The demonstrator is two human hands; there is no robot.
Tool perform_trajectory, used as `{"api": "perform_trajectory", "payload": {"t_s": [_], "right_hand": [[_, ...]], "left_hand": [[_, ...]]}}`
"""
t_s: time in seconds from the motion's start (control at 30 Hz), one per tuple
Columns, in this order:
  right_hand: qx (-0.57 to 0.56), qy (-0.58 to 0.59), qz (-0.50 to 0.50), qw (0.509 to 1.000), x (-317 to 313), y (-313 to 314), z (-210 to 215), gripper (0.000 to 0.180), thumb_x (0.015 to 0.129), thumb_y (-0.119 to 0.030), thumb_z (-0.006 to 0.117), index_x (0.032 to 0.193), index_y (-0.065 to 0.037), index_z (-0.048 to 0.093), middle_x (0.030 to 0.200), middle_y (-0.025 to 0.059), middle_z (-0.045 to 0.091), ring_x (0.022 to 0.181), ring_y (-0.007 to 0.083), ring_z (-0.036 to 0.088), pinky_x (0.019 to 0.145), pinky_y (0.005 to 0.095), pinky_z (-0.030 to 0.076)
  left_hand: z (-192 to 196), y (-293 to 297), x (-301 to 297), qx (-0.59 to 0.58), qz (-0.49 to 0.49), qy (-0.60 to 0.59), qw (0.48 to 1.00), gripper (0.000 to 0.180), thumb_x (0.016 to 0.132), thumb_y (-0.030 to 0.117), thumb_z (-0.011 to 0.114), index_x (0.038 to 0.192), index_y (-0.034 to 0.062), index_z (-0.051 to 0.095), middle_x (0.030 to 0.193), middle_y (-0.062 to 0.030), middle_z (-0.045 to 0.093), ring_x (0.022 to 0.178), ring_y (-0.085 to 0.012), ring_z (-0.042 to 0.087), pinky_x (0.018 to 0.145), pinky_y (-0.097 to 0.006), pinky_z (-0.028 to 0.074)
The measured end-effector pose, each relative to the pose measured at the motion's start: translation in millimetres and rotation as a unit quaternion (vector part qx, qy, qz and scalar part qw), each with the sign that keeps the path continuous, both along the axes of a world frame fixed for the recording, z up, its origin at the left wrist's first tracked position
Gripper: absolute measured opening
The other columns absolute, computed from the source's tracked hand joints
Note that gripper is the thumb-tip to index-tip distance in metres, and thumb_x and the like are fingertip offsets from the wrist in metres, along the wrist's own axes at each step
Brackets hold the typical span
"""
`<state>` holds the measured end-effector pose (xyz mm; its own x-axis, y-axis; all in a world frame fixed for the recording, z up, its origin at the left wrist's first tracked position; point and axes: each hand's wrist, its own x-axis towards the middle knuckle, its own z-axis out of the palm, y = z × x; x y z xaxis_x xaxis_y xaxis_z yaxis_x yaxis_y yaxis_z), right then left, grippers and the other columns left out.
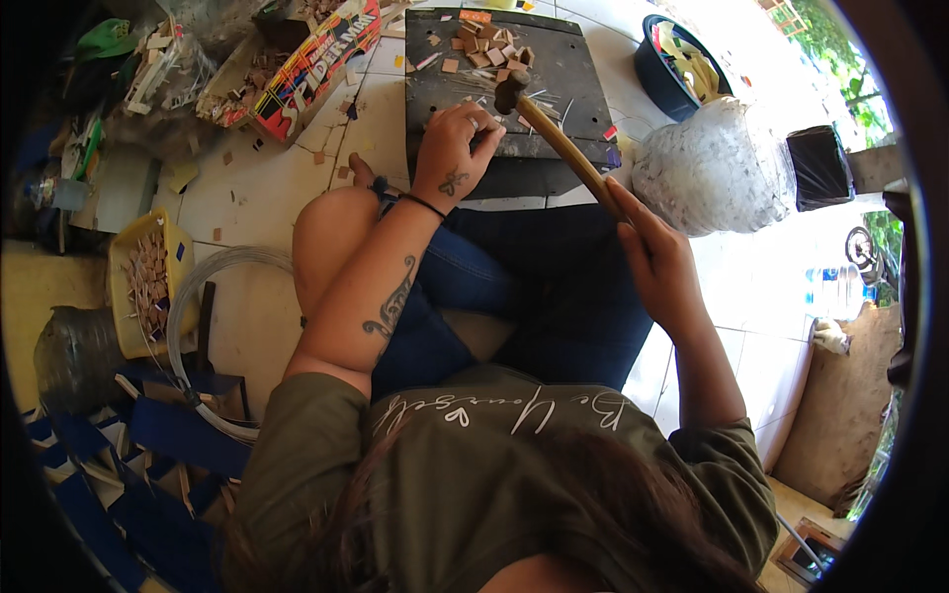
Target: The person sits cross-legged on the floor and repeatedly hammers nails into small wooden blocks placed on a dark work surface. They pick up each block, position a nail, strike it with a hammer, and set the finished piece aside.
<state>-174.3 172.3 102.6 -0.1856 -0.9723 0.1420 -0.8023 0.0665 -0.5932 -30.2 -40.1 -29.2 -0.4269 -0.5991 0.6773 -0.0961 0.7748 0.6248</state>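
My right hand is wrapped round the wooden handle of a hammer, near its lower end. The hammer's dark head is raised close to my left hand, over the low black worktable. My left hand's fingers are pinched together at the table's near edge; what they hold, if anything, is hidden. Thin pale sticks lie on the tabletop near the hammer head. Beyond them is a heap of small brown square pieces.
A dark round tub with yellowish scraps and a plastic-wrapped bundle stand on the right. To the left are a printed cardboard box, a yellow basket of brown pieces and a wire coil. Scraps litter the tiled floor.
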Motion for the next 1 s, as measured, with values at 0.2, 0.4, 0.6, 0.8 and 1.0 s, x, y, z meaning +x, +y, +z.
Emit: {"api": "perform_trajectory", "payload": {"t_s": [0.2,0.4,0.6,0.8,1.0], "right_hand": [[-0.002,-0.079,-0.095,0.992,-11.6,-3.6,-9.8,0.042,0.096,-0.009,0.051,0.138,-0.013,0.049,0.105,0.0158,0.065,0.086,0.0179,0.060,0.082,0.0286,0.045],[0.020,-0.099,-0.091,0.991,-3.4,1.0,-18.0,0.042,0.096,-0.008,0.051,0.138,-0.013,0.049,0.107,0.0155,0.065,0.089,0.0170,0.060,0.082,0.0275,0.046],[-0.007,-0.044,-0.038,0.998,9.1,1.3,-6.3,0.044,0.094,-0.004,0.052,0.137,-0.012,0.049,0.108,0.0183,0.064,0.094,0.0276,0.064,0.084,0.0313,0.047],[-0.040,0.016,-0.029,0.999,22.5,-0.7,-6.6,0.047,0.092,-0.002,0.052,0.137,-0.015,0.050,0.099,0.0171,0.064,0.085,0.0307,0.065,0.075,0.0329,0.050],[-0.067,0.027,-0.019,0.997,22.4,2.0,-7.6,0.049,0.091,-0.001,0.052,0.138,-0.016,0.049,0.093,0.0157,0.063,0.074,0.0301,0.063,0.070,0.0354,0.050]], "left_hand": [[2.3,4.6,0.5,0.039,0.010,-0.011,0.999,0.006,0.082,0.008,0.068,0.082,0.0029,0.064,0.075,-0.0088,0.061,0.069,-0.0246,0.061,0.069,-0.034,0.049],[8.3,5.9,0.4,0.043,0.055,0.016,0.997,0.011,0.082,0.009,0.067,0.074,0.0038,0.062,0.071,-0.0093,0.058,0.065,-0.0282,0.058,0.062,-0.038,0.047],[6.0,5.7,2.2,0.063,0.070,-0.008,0.995,0.011,0.083,0.008,0.067,0.077,0.0018,0.061,0.076,-0.0090,0.060,0.064,-0.0245,0.060,0.058,-0.033,0.046],[3.3,5.7,0.1,0.026,0.072,0.020,0.997,0.011,0.082,0.007,0.067,0.075,0.0020,0.060,0.073,-0.0100,0.059,0.064,-0.0289,0.058,0.059,-0.037,0.046],[1.8,7.3,-0.5,0.038,0.077,0.021,0.996,0.011,0.082,0.006,0.066,0.075,0.0019,0.059,0.074,-0.0104,0.059,0.067,-0.0297,0.059,0.061,-0.038,0.047]]}}
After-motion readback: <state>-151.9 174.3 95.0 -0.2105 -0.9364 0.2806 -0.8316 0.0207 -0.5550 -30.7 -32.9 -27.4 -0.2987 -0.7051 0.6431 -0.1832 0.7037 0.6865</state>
